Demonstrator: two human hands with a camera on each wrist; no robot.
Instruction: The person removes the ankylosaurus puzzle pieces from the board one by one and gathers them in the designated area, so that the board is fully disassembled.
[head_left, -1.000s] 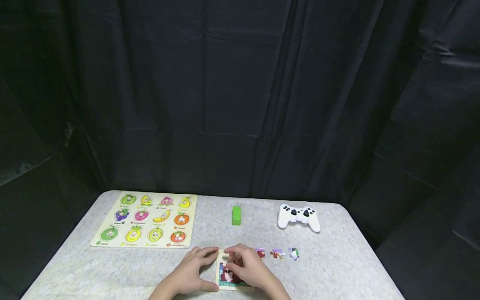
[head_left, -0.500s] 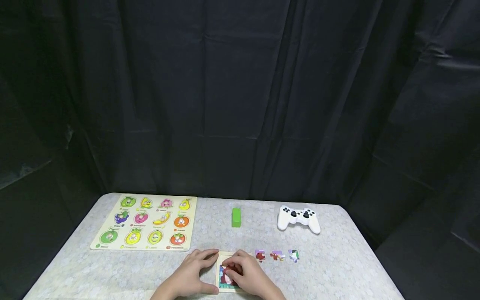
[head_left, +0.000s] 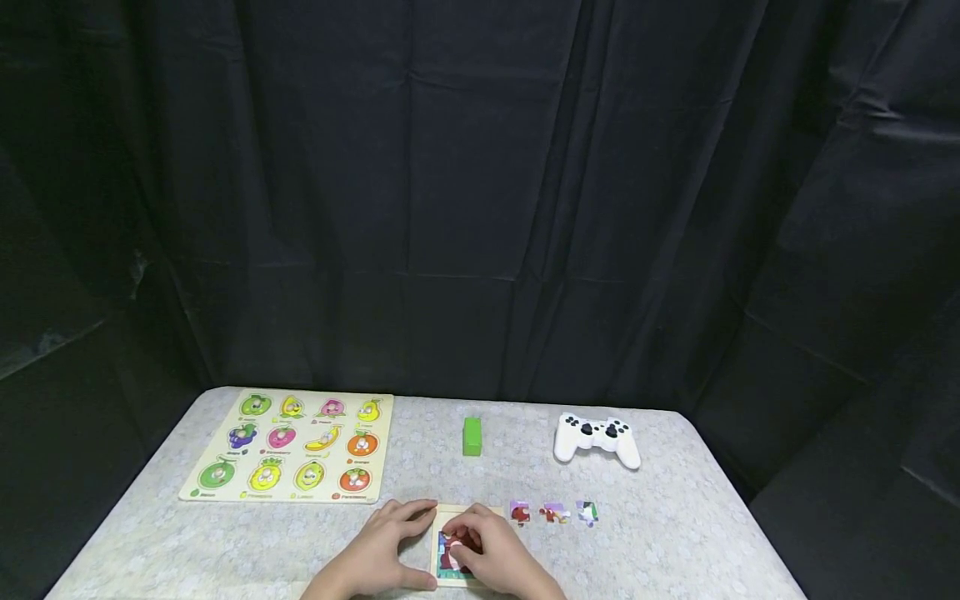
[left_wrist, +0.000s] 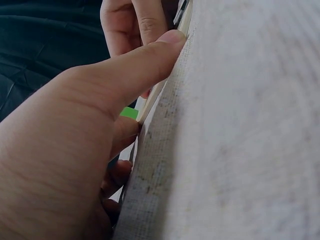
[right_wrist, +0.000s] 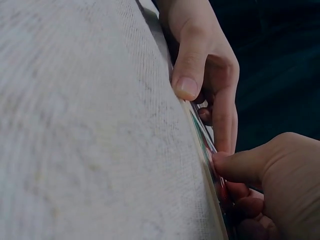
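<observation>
Small wooden puzzle tray (head_left: 453, 507) lies flat at the near edge of view, about mid-width, between the 2 hands. Pieces in its lower part show a red-brown figure with green and blue at the edges; a pale strip of base is visible along the top.

Left hand (head_left: 381, 546): at the tray's left side, thumb and forefinger spread wide, tips touching near the 2 left corners. Right hand (head_left: 497, 550): over the tray's right part, fingers bent, thumb and forefinger narrow, touching the picture area. Cannot tell whether a piece is held between them.

Right of the tray, 3 loose pieces in a row, well apart from the fruit board: red-and-purple piece (head_left: 520, 512), red-and-lilac piece (head_left: 554, 512), white-and-green piece (head_left: 587, 512).

Farther out: green block (head_left: 472, 437) beyond the tray; white game controller (head_left: 597, 441) to its right; fruit board (head_left: 300, 446) at left, 12 fruits in 3 rows. All on a pale patterned desk (head_left: 675, 533); black curtain (head_left: 480, 208) behind.
</observation>
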